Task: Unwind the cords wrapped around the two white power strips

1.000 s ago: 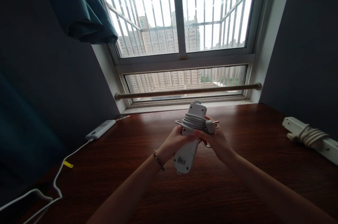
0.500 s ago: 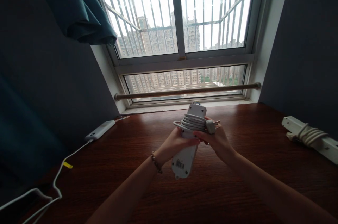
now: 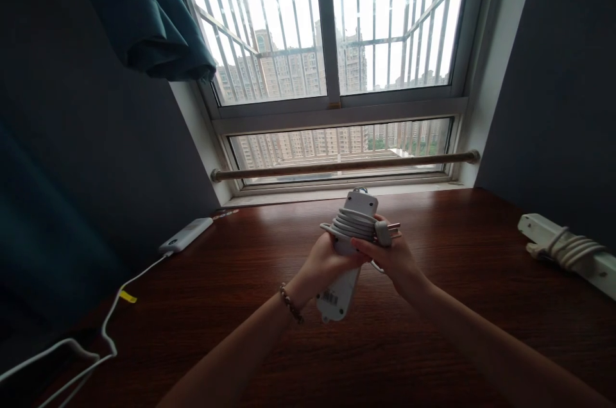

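A white power strip (image 3: 337,289) is held up above the brown wooden table, its underside with screws and a label facing me. Its white cord (image 3: 355,224) is wound in several turns around the upper part. The plug (image 3: 384,233) sticks out on the right of the coil with its prongs pointing right. My left hand (image 3: 331,255) is closed around the middle of the strip, just below the coil. From the right, my right hand (image 3: 392,256) grips the strip and cord beside the plug, its thumb across the strip. The fingers behind the strip are hidden.
A second white power strip (image 3: 599,270) with a wrapped cord lies at the table's right. On the left lies a white device (image 3: 187,235) with a white cable (image 3: 111,315) and a yellow tag (image 3: 128,296). A rod (image 3: 346,166) crosses the window behind the table (image 3: 433,215).
Both hands still hold the power strip, almost in the same place. A small loop of cord now shows below the right hand. The view has shifted slightly.
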{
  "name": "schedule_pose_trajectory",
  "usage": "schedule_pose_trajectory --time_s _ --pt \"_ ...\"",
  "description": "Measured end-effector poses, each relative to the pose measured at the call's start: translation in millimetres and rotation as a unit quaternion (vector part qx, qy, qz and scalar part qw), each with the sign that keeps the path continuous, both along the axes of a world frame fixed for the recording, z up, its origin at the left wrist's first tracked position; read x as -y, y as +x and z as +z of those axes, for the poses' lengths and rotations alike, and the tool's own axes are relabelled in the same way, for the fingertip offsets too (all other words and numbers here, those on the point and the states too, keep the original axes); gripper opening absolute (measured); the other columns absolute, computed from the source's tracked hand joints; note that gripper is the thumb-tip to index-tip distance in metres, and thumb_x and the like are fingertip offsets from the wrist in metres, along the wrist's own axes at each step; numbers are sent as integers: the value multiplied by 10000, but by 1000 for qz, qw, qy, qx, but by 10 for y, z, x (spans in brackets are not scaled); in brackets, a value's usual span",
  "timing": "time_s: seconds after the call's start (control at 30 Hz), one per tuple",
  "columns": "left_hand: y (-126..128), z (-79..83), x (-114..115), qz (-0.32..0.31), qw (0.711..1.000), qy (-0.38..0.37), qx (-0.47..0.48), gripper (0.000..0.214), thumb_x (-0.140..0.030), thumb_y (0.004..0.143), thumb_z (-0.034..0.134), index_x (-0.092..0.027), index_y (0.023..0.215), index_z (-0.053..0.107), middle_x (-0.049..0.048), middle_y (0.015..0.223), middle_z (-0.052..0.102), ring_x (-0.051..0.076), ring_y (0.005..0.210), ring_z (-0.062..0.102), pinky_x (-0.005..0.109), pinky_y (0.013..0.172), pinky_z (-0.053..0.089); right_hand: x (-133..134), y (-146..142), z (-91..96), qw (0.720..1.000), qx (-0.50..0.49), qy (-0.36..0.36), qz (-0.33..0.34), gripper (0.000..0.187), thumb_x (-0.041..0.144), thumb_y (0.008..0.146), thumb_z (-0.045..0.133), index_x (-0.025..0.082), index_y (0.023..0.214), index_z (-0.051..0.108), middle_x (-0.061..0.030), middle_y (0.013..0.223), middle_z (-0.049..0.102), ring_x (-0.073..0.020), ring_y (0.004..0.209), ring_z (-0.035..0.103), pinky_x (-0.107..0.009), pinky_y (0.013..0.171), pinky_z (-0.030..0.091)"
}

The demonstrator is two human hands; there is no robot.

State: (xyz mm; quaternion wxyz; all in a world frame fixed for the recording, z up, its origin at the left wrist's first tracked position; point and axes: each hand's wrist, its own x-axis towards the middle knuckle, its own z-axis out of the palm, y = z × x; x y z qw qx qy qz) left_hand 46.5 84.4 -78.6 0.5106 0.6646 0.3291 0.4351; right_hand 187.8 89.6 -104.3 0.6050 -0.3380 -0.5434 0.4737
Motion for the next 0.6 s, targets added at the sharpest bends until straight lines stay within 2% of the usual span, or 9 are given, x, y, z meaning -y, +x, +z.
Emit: schedule_pose_trajectory --time_s 0.13,0.2,0.3,0.43,0.5,0.6 --pt "-5 -18 12 -10 999 -28 15 514 -257 648 748 -129 1103 544 84 1062 619 196 924 572 279 780 467 -19 37 10 999 3 33 11 536 308 633 760 141 1081 518 -54 911 608 -147 781 551 -246 703 468" --pt "-11 -12 12 -24 999 -40 21 523 -264 659 744 -142 1121 531 77 1074 615 183 923 571 274 789 464 -4 56 36 999 19 37 -3 485 288 622 763 133 1028 546 -26 798 604 -115 669 532 -209 614 456" --pt "-24 28 21 -49 997 -53 20 447 -273 682 729 -145 1077 562 61 1018 630 153 883 575 237 763 454 33 71 102 998 43 27 -29 406 298 600 773 113 897 565 18 593 525 -72 488 434 -175 448 367" --pt "-30 68 64 -67 996 -58 10 390 -282 690 720 -127 1020 581 61 943 633 140 819 570 230 719 447 45 93 186 999 38 14 -31 373 330 585 772 106 792 556 18 539 493 -64 444 386 -175 392 294" --pt "-17 49 91 -36 999 -26 -2 468 -293 664 736 -137 1064 548 70 988 619 167 856 565 257 725 450 23 117 199 999 22 3 -41 369 356 572 773 105 695 532 3 527 493 -68 442 384 -181 390 277" --pt "8 -11 111 73 994 57 -66 605 -338 616 758 -155 1132 501 88 1049 595 224 935 547 319 772 445 -16 150 177 998 0 -9 -65 399 399 584 765 106 618 497 -20 524 500 -68 442 376 -188 393 258"
